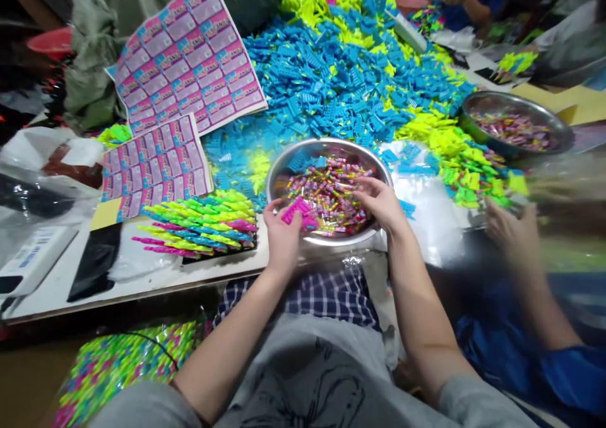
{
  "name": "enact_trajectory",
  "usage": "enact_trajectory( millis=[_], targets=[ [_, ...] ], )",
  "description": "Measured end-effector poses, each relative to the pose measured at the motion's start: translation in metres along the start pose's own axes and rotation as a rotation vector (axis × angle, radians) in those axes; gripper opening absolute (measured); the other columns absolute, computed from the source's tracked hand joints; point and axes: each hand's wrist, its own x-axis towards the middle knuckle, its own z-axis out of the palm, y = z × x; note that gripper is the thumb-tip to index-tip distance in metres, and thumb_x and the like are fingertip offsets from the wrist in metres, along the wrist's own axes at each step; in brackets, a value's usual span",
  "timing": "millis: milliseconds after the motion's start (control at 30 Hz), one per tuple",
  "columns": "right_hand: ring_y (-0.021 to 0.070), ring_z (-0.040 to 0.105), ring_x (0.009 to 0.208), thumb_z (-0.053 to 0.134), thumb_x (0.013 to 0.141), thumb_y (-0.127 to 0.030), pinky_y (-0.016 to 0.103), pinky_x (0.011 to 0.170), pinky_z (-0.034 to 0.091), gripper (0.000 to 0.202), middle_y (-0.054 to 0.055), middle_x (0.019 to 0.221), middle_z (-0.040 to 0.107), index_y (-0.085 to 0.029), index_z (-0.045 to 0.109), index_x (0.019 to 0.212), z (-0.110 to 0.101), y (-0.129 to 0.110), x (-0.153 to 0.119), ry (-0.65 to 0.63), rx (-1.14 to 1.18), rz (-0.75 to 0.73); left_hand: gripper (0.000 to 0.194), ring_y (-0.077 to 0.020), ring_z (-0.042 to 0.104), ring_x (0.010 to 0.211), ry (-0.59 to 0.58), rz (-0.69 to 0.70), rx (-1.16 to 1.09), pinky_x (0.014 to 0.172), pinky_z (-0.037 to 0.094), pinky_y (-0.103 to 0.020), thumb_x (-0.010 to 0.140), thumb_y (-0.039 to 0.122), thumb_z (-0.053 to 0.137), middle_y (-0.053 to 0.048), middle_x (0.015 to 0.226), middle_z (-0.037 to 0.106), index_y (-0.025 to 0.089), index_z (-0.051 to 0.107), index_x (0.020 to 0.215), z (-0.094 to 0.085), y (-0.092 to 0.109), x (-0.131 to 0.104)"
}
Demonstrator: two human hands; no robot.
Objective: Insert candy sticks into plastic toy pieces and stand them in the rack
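Note:
A steel bowl (326, 240) holds many small wrapped candies (331, 194) in pink and yellow, with a few blue plastic pieces at its back left. Over its left rim, my left hand (283, 235) grips a pink plastic piece (298, 213) between thumb and fingers. My right hand (381, 204) is at the bowl's right side, fingertips over the candies and pinched together; whatever lies between them is too small to make out. Just left of my left hand lies a stack of green, yellow, blue and pink plastic pieces (203, 223).
Behind the bowl spreads a large heap of blue pieces (326, 81) with yellow ones. Printed pink sheets (189, 55) stand at the left. Another bowl (516, 147) is at the right, near a co-worker's blurred hand (514, 226). A second person's arm shows at the back right.

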Motion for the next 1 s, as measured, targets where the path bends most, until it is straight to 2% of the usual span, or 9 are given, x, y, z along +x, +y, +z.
enact_trajectory(
  millis=[67,167,267,367,467,567,767,900,1000],
  targets=[
    [0.0078,0.048,0.05,0.071,0.063,-0.034,0.019,0.047,0.038,0.023,-0.004,0.059,0.055,-0.016,0.061,0.075,0.001,-0.001,-0.001,0.03,-0.021,0.026,0.044,-0.0072,0.057,0.058,0.04,-0.046,-0.062,0.057,0.049,-0.022,0.071,0.026,0.062,0.003,0.08,0.057,0.024,0.034,0.104,-0.002,0.005,-0.004],
    [0.0067,0.044,0.04,0.071,0.064,-0.038,0.017,0.037,0.032,0.028,-0.007,0.048,0.05,-0.017,0.053,0.064,0.001,-0.001,0.0,0.062,0.029,0.074,0.039,-0.0055,0.053,0.051,0.018,-0.096,-0.07,0.049,0.046,-0.018,0.067,0.025,0.067,0.004,0.075,0.056,0.022,0.04,0.096,-0.002,0.014,-0.008],
    [0.008,0.049,0.038,0.07,0.065,-0.044,0.016,0.03,0.028,0.032,-0.004,0.056,0.058,-0.019,0.049,0.068,0.0,-0.002,0.002,0.019,0.149,0.133,0.041,-0.0061,0.054,0.05,-0.024,-0.157,-0.012,0.045,0.044,-0.016,0.062,0.025,0.071,0.004,0.074,0.058,0.02,0.044,0.092,-0.003,0.022,-0.015],
    [0.0095,0.055,0.044,0.072,0.063,-0.044,0.017,0.034,0.038,0.035,-0.001,0.065,0.063,-0.019,0.049,0.071,0.003,-0.009,0.0,-0.038,0.266,0.156,0.043,-0.007,0.055,0.048,-0.011,-0.253,0.044,0.041,0.042,-0.016,0.059,0.025,0.073,0.004,0.072,0.061,0.02,0.045,0.091,-0.008,0.03,-0.023],
    [0.0101,0.059,0.054,0.078,0.057,-0.035,0.019,0.045,0.047,0.036,-0.002,0.068,0.063,-0.019,0.052,0.076,0.012,-0.016,-0.014,-0.064,0.352,0.207,0.035,-0.0059,0.054,0.048,0.018,-0.308,0.089,0.044,0.041,-0.015,0.057,0.026,0.074,0.004,0.063,0.06,0.016,0.05,0.08,-0.014,0.036,-0.028],
    [0.0096,0.059,0.054,0.076,0.06,-0.032,0.018,0.045,0.048,0.03,-0.003,0.068,0.062,-0.019,0.056,0.079,0.022,-0.018,-0.032,-0.051,0.363,0.249,0.031,-0.0047,0.053,0.051,0.046,-0.319,0.067,0.05,0.043,-0.015,0.052,0.023,0.077,0.006,0.058,0.057,0.014,0.053,0.07,-0.022,0.039,-0.031],
    [0.008,0.051,0.043,0.073,0.065,-0.033,0.018,0.042,0.044,0.022,-0.005,0.052,0.056,-0.019,0.057,0.07,0.03,-0.02,-0.039,-0.015,0.188,0.151,0.034,-0.0068,0.058,0.06,0.035,-0.457,-0.031,0.063,0.049,-0.018,0.051,0.021,0.077,0.003,0.067,0.063,0.015,0.057,0.078,-0.037,0.04,-0.044],
    [0.0073,0.045,0.032,0.065,0.071,-0.042,0.016,0.03,0.034,0.026,-0.007,0.047,0.053,-0.021,0.051,0.07,0.058,-0.033,-0.054,0.006,0.277,0.26,0.036,-0.0093,0.059,0.056,-0.044,-0.501,-0.063,0.054,0.052,-0.021,0.056,0.026,0.075,0.0,0.069,0.065,0.015,0.059,0.086,-0.045,0.042,-0.051],
    [0.0085,0.05,0.036,0.065,0.072,-0.038,0.016,0.032,0.038,0.023,-0.006,0.051,0.058,-0.021,0.051,0.078,0.094,-0.038,-0.081,-0.074,0.423,0.366,0.033,-0.0101,0.059,0.053,-0.089,-0.481,-0.057,0.049,0.051,-0.02,0.061,0.028,0.073,-0.001,0.066,0.065,0.015,0.059,0.088,-0.051,0.041,-0.052]
  ],
)
